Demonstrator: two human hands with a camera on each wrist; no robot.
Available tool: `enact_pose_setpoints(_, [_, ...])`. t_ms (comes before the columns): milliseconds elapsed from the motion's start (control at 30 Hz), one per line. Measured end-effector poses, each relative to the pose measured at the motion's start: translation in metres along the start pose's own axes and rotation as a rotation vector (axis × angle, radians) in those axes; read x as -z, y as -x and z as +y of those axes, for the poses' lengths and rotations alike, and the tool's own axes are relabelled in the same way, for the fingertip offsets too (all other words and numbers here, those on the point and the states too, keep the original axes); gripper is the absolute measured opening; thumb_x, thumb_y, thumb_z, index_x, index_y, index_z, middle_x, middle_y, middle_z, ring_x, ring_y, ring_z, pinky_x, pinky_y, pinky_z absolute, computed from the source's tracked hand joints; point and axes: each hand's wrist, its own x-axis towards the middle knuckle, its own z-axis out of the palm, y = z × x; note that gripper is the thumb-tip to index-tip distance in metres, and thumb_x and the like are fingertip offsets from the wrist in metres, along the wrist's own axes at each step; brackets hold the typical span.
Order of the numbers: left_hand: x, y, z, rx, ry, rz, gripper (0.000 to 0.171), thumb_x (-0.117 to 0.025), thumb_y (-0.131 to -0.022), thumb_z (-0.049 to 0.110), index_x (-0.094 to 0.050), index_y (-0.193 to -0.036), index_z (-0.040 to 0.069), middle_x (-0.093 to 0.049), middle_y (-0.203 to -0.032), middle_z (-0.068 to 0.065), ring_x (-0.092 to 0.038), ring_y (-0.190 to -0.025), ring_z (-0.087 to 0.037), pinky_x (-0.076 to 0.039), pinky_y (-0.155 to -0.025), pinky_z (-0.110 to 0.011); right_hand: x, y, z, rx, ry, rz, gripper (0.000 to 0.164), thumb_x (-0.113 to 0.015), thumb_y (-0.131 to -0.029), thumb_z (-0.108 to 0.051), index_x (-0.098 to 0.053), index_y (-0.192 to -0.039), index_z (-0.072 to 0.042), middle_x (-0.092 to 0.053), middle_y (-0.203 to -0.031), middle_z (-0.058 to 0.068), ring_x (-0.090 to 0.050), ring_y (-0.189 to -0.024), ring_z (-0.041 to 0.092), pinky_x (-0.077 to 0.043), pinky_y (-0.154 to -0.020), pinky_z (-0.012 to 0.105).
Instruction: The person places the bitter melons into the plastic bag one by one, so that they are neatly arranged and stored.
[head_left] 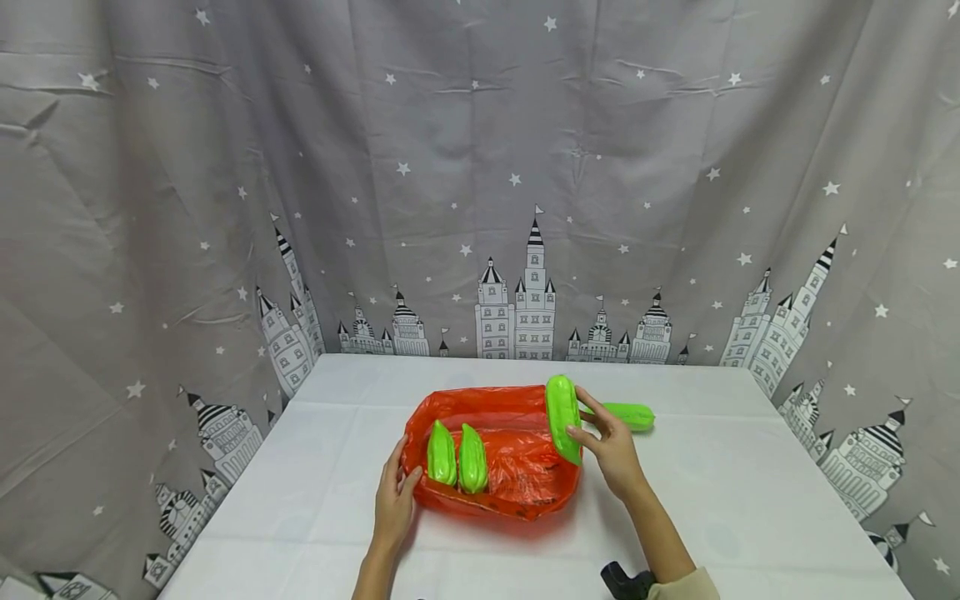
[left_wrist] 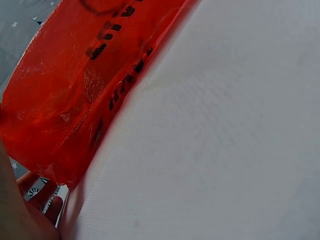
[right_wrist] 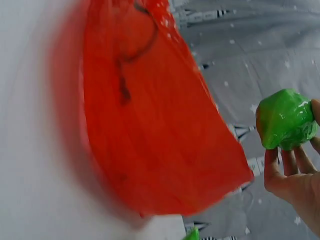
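My right hand [head_left: 613, 446] grasps a green piece [head_left: 561, 419] between thumb and fingers, raised at the right end of the bag [head_left: 487, 402]; the side hold appears meant to keep my palm clear. My left hand [head_left: 393, 504] touches the bag's left wall, seemingly to steady it, though whether it pinches I cannot tell. Two pieces [head_left: 441, 457] lie inside, leftward; a fourth piece [head_left: 633, 416] lies on the table [head_left: 750, 500] beyond my right hand.
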Motion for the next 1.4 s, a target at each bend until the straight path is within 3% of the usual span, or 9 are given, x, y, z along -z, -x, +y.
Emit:
enact_pose_setpoints(200, [0.001, 0.0, -0.001, 0.001, -0.002, 0.005, 0.053, -0.054, -0.093, 0.019, -0.035, -0.143, 0.019, -0.038, -0.138, -0.017, -0.038, -0.124, -0.033, -0.033, -0.097, -0.055, -0.024, -0.001, 0.002, -0.009, -0.012, 0.01, 0.059, -0.069, -0.081, -0.009, -0.047, -0.136, -0.013, -0.041, -0.139, 0.005, -0.044, -0.114, 0.027, -0.048, -0.083, 0.024])
enact_pose_setpoints(433, [0.001, 0.001, 0.002, 0.016, 0.001, 0.009, 0.054, -0.054, -0.093, 0.018, -0.035, -0.143, 0.019, -0.039, -0.137, -0.016, -0.038, -0.123, -0.031, -0.034, -0.096, -0.052, -0.051, -0.002, 0.006, -0.045, 0.023, 0.054, 0.058, -0.069, -0.081, -0.007, -0.048, -0.135, -0.012, -0.051, -0.127, 0.016, -0.051, -0.109, 0.033, -0.052, -0.075, 0.028])
enact_pose_setpoints(700, [0.001, 0.0, 0.0, 0.015, 0.001, 0.008, 0.053, -0.053, -0.093, 0.017, -0.035, -0.143, 0.019, -0.039, -0.137, -0.016, -0.038, -0.123, -0.031, -0.033, -0.097, -0.053, -0.074, -0.004, 0.019, -0.085, 0.075, 0.081, 0.058, -0.07, -0.081, -0.009, -0.048, -0.135, -0.01, -0.048, -0.132, 0.014, -0.049, -0.113, 0.033, -0.051, -0.077, 0.03])
enact_pose_setpoints(1133, [0.001, 0.0, -0.002, 0.013, 0.005, 0.001, 0.053, -0.052, -0.094, 0.017, -0.035, -0.143, 0.019, -0.038, -0.139, -0.015, -0.037, -0.125, -0.03, -0.033, -0.098, -0.052, -0.095, -0.007, 0.048, -0.198, -0.015, 0.022, 0.059, -0.069, -0.082, -0.008, -0.046, -0.136, -0.007, -0.047, -0.133, 0.018, -0.052, -0.111, 0.034, -0.052, -0.078, 0.033])
enact_pose_setpoints(1400, [0.001, 0.0, -0.002, 0.015, 0.012, -0.004, 0.053, -0.053, -0.094, 0.017, -0.034, -0.143, 0.019, -0.037, -0.14, -0.014, -0.038, -0.125, -0.031, -0.034, -0.098, -0.051, -0.1, -0.005, 0.059, -0.219, 0.007, -0.001, 0.057, -0.066, -0.083, -0.004, -0.045, -0.136, -0.003, -0.047, -0.13, 0.023, -0.054, -0.109, 0.035, -0.053, -0.075, 0.034])
